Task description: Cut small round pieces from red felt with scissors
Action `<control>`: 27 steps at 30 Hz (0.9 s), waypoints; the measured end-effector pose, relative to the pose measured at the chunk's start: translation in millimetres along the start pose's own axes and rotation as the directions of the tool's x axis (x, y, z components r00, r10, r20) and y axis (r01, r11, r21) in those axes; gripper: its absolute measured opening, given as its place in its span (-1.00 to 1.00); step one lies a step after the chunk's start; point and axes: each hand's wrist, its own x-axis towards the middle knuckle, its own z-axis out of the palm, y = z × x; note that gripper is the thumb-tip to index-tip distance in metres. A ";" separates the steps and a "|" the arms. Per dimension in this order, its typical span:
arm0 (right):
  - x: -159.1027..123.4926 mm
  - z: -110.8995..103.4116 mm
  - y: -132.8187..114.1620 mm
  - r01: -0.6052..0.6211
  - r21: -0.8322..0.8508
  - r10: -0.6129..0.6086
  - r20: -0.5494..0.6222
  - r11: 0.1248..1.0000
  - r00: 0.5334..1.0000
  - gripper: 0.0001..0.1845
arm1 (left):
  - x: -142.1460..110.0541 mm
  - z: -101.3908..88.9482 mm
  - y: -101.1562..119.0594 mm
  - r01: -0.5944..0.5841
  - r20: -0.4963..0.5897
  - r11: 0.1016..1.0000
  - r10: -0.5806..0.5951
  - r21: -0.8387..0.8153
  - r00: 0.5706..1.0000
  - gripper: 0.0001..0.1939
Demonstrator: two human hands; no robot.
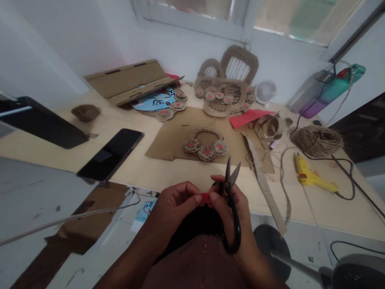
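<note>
Between my two hands, just in front of the table's near edge, is a small red piece [205, 199], perhaps paper or felt. My left hand [180, 200] pinches its left end with thumb and fingertips. The right end is pinched by my right hand [230, 204], which also carries black-handled scissors [231, 188], their blades parted and pointing up and away. Beyond the hands, a small twine-wrapped basket shape [209, 138] with pleated paper flowers and red centres lies on a brown cardboard sheet [164, 140].
A yellow glue gun [313, 174], a twine ball [319, 140] and a long corrugated cardboard strip [264, 184] lie to the right. At left are a phone [111, 154] and an open cardboard box [132, 82]. Larger twine baskets [225, 94], red paper [249, 117] and a small fan [266, 91] stand behind.
</note>
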 end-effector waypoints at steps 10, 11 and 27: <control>3.4 6.4 7.4 -0.012 0.129 0.029 -0.133 0.992 0.991 -0.65 | -4.5 8.5 -4.6 0.013 -0.047 0.993 -0.019 -0.119 0.999 -0.87; 4.0 7.4 8.3 -0.020 0.152 0.042 -0.144 0.988 0.989 -0.64 | -5.5 10.2 -7.0 0.012 -0.048 0.990 -0.019 -0.143 0.999 -0.85; -1.4 16.9 18.9 -0.032 0.156 0.055 -0.146 0.987 0.988 -0.62 | 3.8 13.0 -5.8 -0.032 -0.097 0.976 0.011 -0.217 0.995 -0.88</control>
